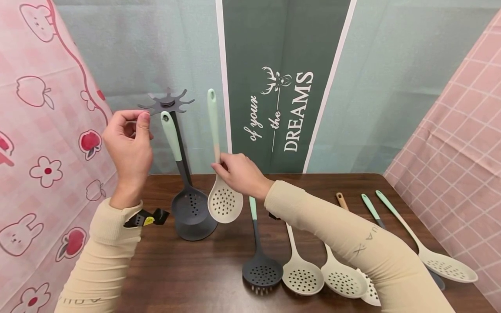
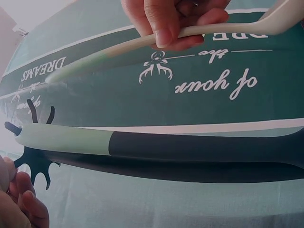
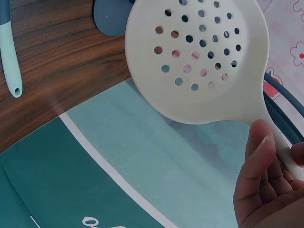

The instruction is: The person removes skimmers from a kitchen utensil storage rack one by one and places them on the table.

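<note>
My right hand (image 1: 244,174) grips the neck of a cream skimmer (image 1: 225,204) with a mint handle, held upright with its perforated bowl down, right of the rack. In the right wrist view its bowl (image 3: 199,57) fills the upper middle. The dark utensil rack (image 1: 185,148) has a ring of hooks on top and a round base. A dark skimmer (image 1: 190,204) with a mint handle hangs from a front hook. My left hand (image 1: 131,139) has curled fingers at the rack's left side, thumb and forefinger pinching a hook tip; the left wrist view shows these fingers (image 2: 31,204) at the hook.
On the brown wooden table (image 1: 188,274) lie a dark skimmer (image 1: 262,274), a cream skimmer (image 1: 303,278), another cream skimmer (image 1: 346,282) and a cream slotted spoon (image 1: 450,265) at the right. My right forearm partly covers several handles. Curtains hang behind and at both sides.
</note>
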{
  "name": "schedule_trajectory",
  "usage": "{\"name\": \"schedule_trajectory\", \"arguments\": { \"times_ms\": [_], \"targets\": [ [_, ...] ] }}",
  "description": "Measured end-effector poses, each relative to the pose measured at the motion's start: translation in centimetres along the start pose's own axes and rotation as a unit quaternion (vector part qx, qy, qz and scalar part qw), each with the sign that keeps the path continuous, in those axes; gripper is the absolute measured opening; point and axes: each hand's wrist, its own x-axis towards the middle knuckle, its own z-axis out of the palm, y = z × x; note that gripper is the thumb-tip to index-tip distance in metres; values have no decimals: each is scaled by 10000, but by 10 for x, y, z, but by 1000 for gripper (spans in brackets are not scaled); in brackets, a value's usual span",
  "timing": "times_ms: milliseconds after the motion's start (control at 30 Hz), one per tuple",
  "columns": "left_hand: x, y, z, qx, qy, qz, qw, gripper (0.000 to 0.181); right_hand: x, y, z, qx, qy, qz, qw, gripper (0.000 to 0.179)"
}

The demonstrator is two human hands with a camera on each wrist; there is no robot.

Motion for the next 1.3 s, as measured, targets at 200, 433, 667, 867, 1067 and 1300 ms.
{"name": "schedule_trajectory", "arguments": {
  "times_ms": [200,433,667,867,1067,1300],
  "targets": [
    [0,0,-1,82,-55,45,9999,13,0,3,-1,192,-51,273,9994,31],
    [0,0,0,21,-27,-45,10000,11,-1,6,-1,640,-304,653,9954,34],
    [0,0,-1,45,-26,-16,10000,12,-2,9,3,909,-598,1011,9889,33],
    [0,1,0,0,-34,-37,10000,11,-4,13,7,1000,-926,1389,9809,33],
    [0,1,0,12,-47,-43,10000,12,-8,18,17,1163,-1217,1814,9689,33],
    [-1,1,0,83,-70,-27,9999,12,-16,22,33,1306,-1584,2028,9575,35]
  ]
}}
